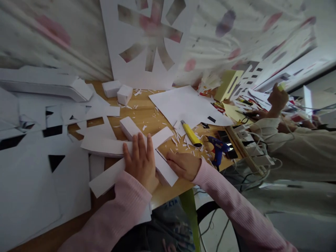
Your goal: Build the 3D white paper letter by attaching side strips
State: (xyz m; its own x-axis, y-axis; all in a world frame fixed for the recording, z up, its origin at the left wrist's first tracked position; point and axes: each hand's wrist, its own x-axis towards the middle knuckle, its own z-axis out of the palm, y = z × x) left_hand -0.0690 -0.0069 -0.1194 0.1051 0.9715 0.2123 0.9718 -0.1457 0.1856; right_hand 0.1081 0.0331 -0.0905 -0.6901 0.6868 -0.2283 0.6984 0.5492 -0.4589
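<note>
A white paper box-like shape [164, 138] with several thick arms lies on the wooden table in front of me. My left hand [141, 157] rests flat on its middle, fingers stretched out and slightly apart. Beside its right-hand arms is my right hand [183, 165], with the fingers curled closed at the paper edge. Whatever those fingers may hold is hidden. A yellow utility knife [191, 133] lies beyond my right hand among paper scraps. To the right of it is a blue glue gun [217, 150].
Cut white sheets [31, 182] cover the left side. Two small paper blocks [124, 94] stand at the back, before an upright sheet with cutouts [128, 78]. A white sheet [178, 103] lies behind the knife. At right are power strips [262, 160] with cables and another person's hand [277, 100].
</note>
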